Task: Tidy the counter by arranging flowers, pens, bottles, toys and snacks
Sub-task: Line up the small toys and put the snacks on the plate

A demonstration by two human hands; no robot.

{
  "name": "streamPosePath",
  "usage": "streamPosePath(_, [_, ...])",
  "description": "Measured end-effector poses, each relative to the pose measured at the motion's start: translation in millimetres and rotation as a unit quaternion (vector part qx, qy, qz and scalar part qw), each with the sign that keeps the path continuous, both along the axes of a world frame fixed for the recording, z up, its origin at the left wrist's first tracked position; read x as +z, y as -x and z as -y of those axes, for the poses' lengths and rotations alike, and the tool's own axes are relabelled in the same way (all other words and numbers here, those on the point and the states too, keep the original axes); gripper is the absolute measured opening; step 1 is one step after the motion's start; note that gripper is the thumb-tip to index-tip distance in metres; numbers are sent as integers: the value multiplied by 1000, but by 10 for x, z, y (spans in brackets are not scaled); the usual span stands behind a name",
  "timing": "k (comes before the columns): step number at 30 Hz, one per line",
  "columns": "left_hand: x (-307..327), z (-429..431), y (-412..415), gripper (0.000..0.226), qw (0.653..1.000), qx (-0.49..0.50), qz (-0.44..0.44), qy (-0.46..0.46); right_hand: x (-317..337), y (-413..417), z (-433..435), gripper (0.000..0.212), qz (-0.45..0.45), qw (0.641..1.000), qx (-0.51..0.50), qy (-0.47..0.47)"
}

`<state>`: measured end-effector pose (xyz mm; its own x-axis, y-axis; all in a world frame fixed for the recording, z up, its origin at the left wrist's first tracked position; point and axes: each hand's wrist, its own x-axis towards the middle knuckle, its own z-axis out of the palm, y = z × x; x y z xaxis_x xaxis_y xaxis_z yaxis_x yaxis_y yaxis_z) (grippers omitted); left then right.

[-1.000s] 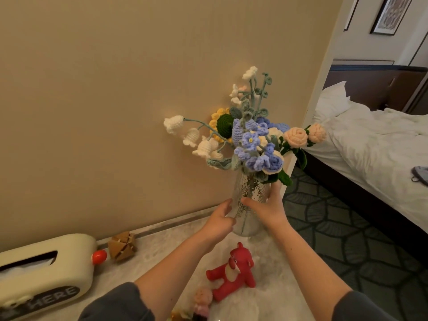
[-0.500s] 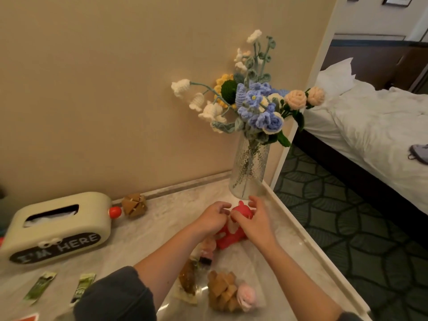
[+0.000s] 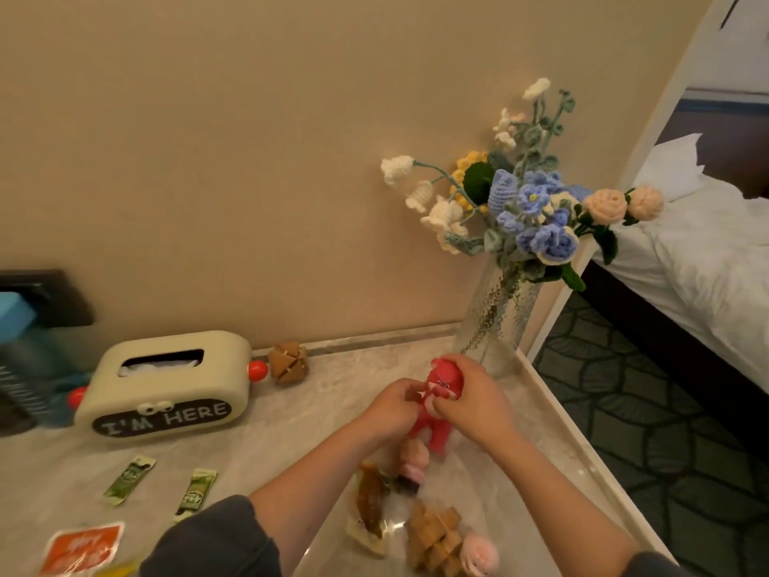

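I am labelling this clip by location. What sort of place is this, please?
Most likely a hotel room, or else a bedroom: a bed with white linen and a pillow stands beyond the stone-look counter, and patterned carpet covers the floor between.

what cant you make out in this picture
Head view:
- red bear toy: arms and sides covered by the left hand and right hand.
- orange packet: cut by the bottom edge, print blurred.
- green sachets: lettering too small.
- blue-lidded container: cut by the left edge.
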<state>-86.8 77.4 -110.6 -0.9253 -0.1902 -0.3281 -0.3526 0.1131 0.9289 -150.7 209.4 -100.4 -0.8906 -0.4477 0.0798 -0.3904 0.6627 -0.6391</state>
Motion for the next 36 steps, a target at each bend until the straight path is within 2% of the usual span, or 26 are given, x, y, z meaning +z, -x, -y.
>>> streamPosePath(5, [121, 215, 53, 32, 999, 9, -38, -2, 202, 302, 359, 60, -15, 998, 63, -20])
streamPosePath(14, [22, 290, 393, 38, 999, -4, -37, -20, 283, 817, 523, 48, -90, 968, 130, -194])
streamPosePath(19, [-61, 302, 566, 37, 999, 3, -35, -13, 275, 913, 563, 40, -102, 961, 126, -223])
streamPosePath(23, [-138, 320, 659, 26, 999, 13, -38, -27, 278, 958, 579, 36, -126, 954, 116, -244])
streamPosePath(25, [-158, 330, 687, 30, 999, 16, -36, -23, 262, 969, 578, 35, -131, 953, 112, -248])
streamPosePath(33, [-88, 356, 676, 41, 998, 41, -50, -21, 193, 949, 602, 62, -154, 938, 98, -294])
streamPosePath(36, [-29, 446, 605, 42, 995, 70, -65, 36, 230, 867, 616, 74, -166, 937, 89, -294])
